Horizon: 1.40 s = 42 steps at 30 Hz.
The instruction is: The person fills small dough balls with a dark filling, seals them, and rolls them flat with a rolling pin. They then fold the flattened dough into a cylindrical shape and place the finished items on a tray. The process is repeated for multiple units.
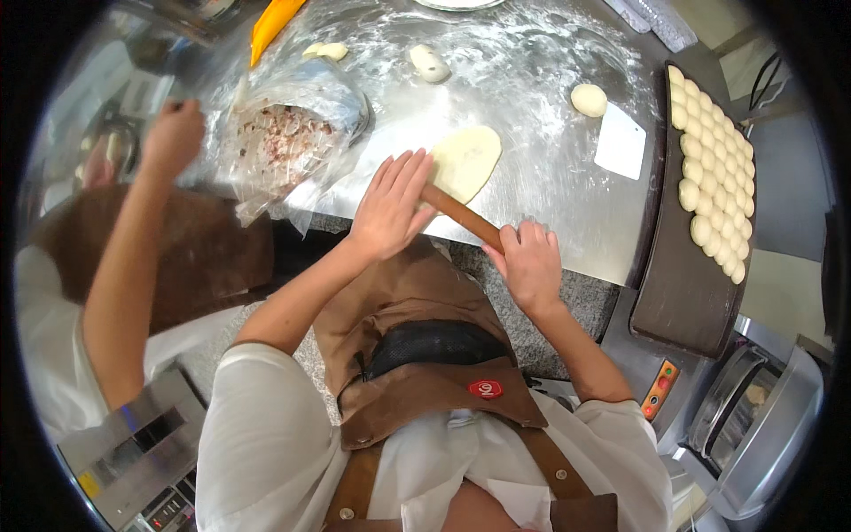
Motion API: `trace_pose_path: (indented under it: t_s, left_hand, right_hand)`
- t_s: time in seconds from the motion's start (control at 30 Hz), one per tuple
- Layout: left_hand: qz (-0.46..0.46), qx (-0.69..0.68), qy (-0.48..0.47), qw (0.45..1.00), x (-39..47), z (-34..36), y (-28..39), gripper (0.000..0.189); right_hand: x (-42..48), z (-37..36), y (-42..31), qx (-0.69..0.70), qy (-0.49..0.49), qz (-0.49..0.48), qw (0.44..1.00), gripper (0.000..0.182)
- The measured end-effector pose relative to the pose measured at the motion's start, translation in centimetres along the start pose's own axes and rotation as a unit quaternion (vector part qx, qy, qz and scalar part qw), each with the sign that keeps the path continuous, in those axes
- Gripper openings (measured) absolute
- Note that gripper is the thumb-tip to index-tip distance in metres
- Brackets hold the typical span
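A flattened oval of dough [469,159] lies on the steel worktop in front of me. My right hand [533,263] is closed around the near end of a short wooden rolling pin [463,216]. The pin slants up to the left, its far end over the lower edge of the dough. Beside that end is my left hand [393,203], fingers stretched out at the dough's left edge and thumb close to the pin. Whether the left palm presses on dough or pin is hidden.
A plastic-lined bowl of chopped filling [282,143] stands left. Dough pieces [429,63] and a dough ball [589,100] sit farther back, near a white scraper [620,141]. At right, a dark tray [678,292] carries several dough balls [715,166]. A co-worker's arm [133,266] reaches in at left.
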<state>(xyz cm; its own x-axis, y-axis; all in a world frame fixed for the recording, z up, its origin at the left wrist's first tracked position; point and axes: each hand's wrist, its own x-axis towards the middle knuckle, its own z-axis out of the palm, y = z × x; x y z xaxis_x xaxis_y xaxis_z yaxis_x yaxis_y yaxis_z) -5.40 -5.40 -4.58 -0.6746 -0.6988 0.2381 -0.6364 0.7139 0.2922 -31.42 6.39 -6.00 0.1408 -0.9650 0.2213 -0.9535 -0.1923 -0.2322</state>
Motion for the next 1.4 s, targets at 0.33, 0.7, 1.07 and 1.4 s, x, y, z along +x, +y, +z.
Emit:
trace_pose_path:
  t_s: [0.33,0.7,1.07,1.4]
  left_hand:
    - [-0.209,0.070,0.117,0.968,-2.3,-1.1,3.5,0.059]
    - [-0.306,0.040,0.159,0.938,0.1,-0.5,3.4,0.048]
    - [-0.315,-0.004,0.092,0.945,-1.4,4.8,11.3,0.081]
    - [-0.254,-0.038,0.221,0.941,-3.2,2.9,11.2,0.059]
  right_hand:
    - [17.2,-2.4,5.5,0.093,0.009,-0.205,0.974,0.037]
    - [23.1,1.8,5.9,0.190,-0.020,-0.162,0.968,0.039]
    - [14.7,1.5,10.1,0.077,-0.055,-0.184,0.978,0.063]
    - [13.5,-1.2,11.5,0.123,-0.040,-0.240,0.962,0.047]
